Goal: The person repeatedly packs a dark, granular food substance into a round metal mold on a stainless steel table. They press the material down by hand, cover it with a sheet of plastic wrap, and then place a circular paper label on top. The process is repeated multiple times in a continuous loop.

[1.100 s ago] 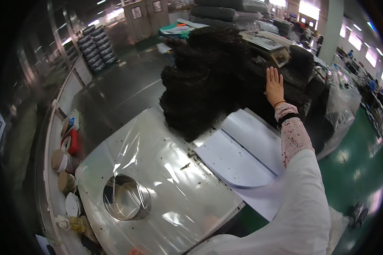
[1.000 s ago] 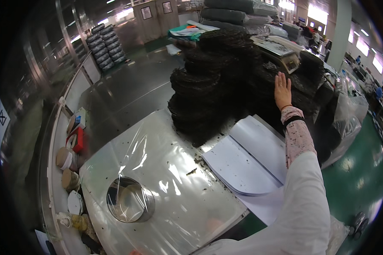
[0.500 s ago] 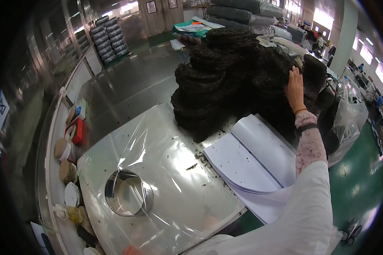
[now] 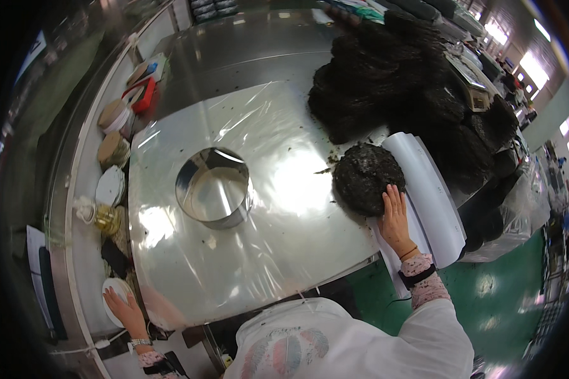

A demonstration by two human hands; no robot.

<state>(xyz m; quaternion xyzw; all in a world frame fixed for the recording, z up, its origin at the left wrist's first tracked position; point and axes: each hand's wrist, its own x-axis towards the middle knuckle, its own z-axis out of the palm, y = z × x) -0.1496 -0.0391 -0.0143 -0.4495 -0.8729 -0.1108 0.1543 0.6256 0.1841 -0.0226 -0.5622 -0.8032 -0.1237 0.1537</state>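
The right hand (image 4: 396,228) lays extended fingers over the near right edge of a dark dried-seaweed disc (image 4: 364,172); its thumb is hidden, so clamping cannot be confirmed. The disc lies beyond the fingertips, between the plastic sheet (image 4: 278,259) and white paper pad (image 4: 431,205). The left hand (image 4: 128,312) spreads its fingers on a white round sheet (image 4: 116,283). The step appears to be disc handling; moving it calls for edge support. The metal ring (image 4: 226,222) stands apart, left of the disc.
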